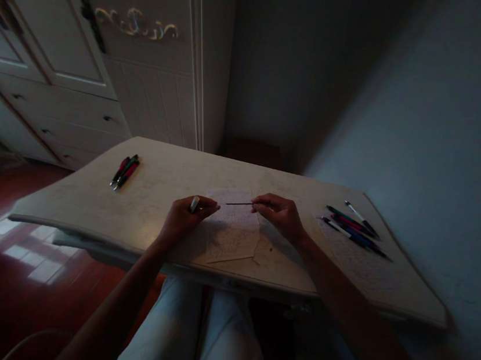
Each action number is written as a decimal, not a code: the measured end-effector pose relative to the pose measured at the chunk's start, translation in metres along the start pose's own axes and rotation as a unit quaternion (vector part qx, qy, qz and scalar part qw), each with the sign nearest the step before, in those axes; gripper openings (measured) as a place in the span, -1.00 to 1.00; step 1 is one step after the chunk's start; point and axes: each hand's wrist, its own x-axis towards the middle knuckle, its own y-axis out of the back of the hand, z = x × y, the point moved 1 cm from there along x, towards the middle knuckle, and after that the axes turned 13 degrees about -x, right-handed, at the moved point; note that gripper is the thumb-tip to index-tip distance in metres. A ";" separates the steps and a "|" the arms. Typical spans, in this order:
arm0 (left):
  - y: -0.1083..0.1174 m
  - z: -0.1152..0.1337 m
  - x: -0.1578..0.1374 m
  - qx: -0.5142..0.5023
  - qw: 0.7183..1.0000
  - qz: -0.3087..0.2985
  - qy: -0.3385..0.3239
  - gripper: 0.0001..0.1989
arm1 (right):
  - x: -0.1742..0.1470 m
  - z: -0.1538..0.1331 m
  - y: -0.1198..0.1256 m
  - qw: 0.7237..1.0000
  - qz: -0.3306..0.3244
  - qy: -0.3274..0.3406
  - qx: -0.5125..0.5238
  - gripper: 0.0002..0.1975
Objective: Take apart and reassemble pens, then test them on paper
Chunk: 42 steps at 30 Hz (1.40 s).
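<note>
My right hand (278, 212) pinches one end of a thin dark pen refill (239, 204), which points left over the paper. To its left, my left hand (186, 214) is closed around a pen barrel whose white end (194, 203) sticks up between the fingers. The left fingertips also press together near the refill's free end, with a gap between. Whether they hold something small there, I cannot make out. Below both hands a sheet of paper (233, 240) with faint writing lies on the table.
The pale table (170, 177) holds a bundle of pens (126, 172) at the left and several loose pens (351, 227) at the right, partly over another written sheet (361, 268). A white cabinet (155, 88) stands behind on the left, and a wall (447, 141) rises on the right.
</note>
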 end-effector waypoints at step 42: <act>-0.002 -0.006 -0.002 0.029 0.997 -0.053 -0.038 -0.64 | 0.003 0.010 -0.005 0.994 -0.025 -0.096 0.053 -0.80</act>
